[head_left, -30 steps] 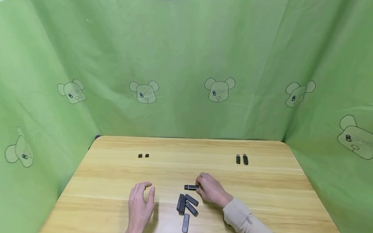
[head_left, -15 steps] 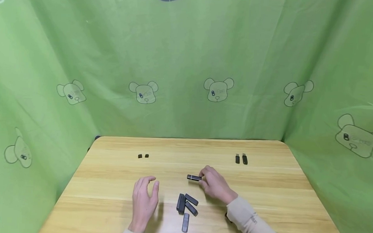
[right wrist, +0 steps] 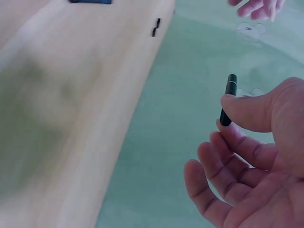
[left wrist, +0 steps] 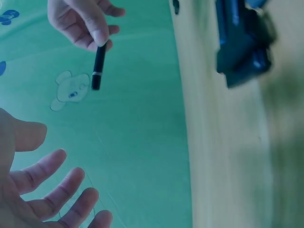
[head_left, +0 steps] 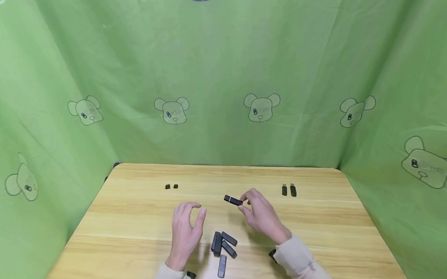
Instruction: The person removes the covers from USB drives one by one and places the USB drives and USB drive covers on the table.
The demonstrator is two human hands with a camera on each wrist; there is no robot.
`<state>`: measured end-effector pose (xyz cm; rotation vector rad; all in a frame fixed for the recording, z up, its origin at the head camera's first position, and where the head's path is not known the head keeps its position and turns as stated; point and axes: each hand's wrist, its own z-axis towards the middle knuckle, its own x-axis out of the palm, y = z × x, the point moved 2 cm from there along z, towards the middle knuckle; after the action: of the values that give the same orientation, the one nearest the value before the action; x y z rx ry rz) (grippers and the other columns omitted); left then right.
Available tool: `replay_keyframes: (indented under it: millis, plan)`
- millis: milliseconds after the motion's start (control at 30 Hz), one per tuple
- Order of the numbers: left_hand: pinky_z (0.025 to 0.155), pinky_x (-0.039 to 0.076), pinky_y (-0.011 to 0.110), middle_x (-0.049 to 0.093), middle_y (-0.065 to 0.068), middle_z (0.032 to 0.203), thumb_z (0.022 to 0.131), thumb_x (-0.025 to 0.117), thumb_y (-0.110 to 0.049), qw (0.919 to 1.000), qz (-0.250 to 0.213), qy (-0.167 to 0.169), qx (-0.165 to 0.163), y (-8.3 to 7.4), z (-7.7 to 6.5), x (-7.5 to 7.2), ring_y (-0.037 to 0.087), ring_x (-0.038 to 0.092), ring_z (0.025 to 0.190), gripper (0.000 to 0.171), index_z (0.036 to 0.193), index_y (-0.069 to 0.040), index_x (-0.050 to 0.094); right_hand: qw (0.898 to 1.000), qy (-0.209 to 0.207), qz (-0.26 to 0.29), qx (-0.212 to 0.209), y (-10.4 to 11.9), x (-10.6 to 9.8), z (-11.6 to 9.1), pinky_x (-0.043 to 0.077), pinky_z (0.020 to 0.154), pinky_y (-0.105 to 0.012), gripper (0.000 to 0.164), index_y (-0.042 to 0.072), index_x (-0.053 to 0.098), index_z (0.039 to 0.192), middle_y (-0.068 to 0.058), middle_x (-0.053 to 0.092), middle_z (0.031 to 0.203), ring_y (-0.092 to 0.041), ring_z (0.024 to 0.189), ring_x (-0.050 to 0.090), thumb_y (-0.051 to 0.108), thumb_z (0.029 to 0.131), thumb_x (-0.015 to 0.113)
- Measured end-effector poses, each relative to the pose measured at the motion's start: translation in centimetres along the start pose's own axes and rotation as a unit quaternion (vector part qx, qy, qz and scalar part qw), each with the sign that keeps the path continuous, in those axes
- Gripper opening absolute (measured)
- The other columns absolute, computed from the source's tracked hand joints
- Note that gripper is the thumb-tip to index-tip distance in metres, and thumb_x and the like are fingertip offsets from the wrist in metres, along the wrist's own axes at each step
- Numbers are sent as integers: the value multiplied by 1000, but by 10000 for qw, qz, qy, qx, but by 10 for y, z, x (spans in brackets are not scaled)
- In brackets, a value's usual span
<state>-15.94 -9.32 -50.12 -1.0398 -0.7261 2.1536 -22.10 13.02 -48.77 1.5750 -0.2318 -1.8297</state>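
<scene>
Between thumb and forefinger, my right hand [head_left: 263, 214] pinches one end of a black capped USB stick [head_left: 233, 200], held above the table. A pale ring circles the stick, and its capped end points left toward my left hand [head_left: 187, 233]. That hand hovers with fingers loosely bent and nothing in them, as the left wrist view also shows. Below and between the hands lies a cluster of dark USB sticks [head_left: 217, 244], with a greyer USB stick [head_left: 222, 266] nearer the front.
Two small black caps [head_left: 171, 186] lie at the back left of the wooden table [head_left: 137, 219]. At the back right are two uncapped black USB sticks [head_left: 289, 190] with metal plugs pointing away. A green curtain [head_left: 216, 135] surrounds the table's back and sides.
My right hand has lifted the black USB stick up and away from the cluster. My left hand has moved right and forward, closer to the stick.
</scene>
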Motion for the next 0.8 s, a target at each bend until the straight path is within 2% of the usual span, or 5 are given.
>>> replay_keyframes:
  millis: [333, 667, 800]
  plan:
    - [93, 47, 41, 70, 7, 108, 96, 69, -22, 9991, -338, 232, 140, -19, 6, 8, 22, 59, 105, 16, 103, -8, 71, 9991, -304, 69, -286, 24, -14, -9, 55, 80, -36, 19, 10, 67, 105, -2, 65, 108, -20, 98, 64, 16, 90, 76]
    - [96, 46, 41, 68, 5, 113, 100, 63, -33, 9939, -737, 793, -217, -33, 15, 13, 22, 58, 109, 24, 101, -11, 72, 9966, -485, 196, -643, 43, -17, -16, 56, 79, -32, 19, 11, 67, 102, 1, 65, 104, -20, 95, 65, 13, 88, 78]
    - [95, 45, 40, 68, 4, 114, 101, 61, -33, 9922, -794, 875, -401, -33, 16, 14, 21, 58, 110, 26, 101, -10, 72, 9949, -511, 257, -825, 48, -17, -19, 56, 77, -29, 19, 12, 66, 101, 2, 64, 102, -20, 93, 65, 13, 86, 79]
